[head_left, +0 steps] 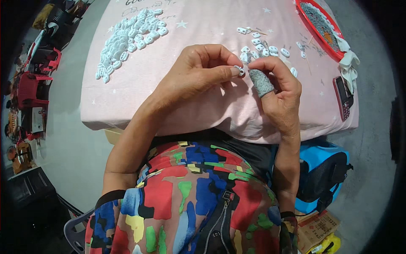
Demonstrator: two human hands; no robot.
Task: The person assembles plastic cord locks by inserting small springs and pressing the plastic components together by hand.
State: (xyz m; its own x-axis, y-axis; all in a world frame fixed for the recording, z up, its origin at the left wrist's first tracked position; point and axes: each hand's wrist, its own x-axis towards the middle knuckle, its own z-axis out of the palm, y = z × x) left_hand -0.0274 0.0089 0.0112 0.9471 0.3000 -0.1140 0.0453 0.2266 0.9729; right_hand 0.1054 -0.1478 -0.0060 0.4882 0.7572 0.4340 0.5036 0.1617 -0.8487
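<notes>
Between the thumb and forefinger of my left hand (196, 70) is a small white oval plastic piece with dark holes (242, 71). My right hand (284, 93) is close beside it, thumb and forefinger drawn together near the piece. Whatever is between those right fingertips is too small to make out. A grey fabric thumb cover (261, 83) is on the right thumb. Just beyond the hands lies a loose group of similar white pieces (265, 51), with small thin grey bits among them. A larger heap of the white oval pieces (127, 40) spreads over the table's far left.
A pink star-patterned cloth (139, 99) covers the table. At the far right stands a red basin (303, 12) holding many small grey parts, a white cloth (349, 70) over its edge. Nearby lies a red-and-black phone (343, 99). A blue bag (315, 169) is below the table's right edge.
</notes>
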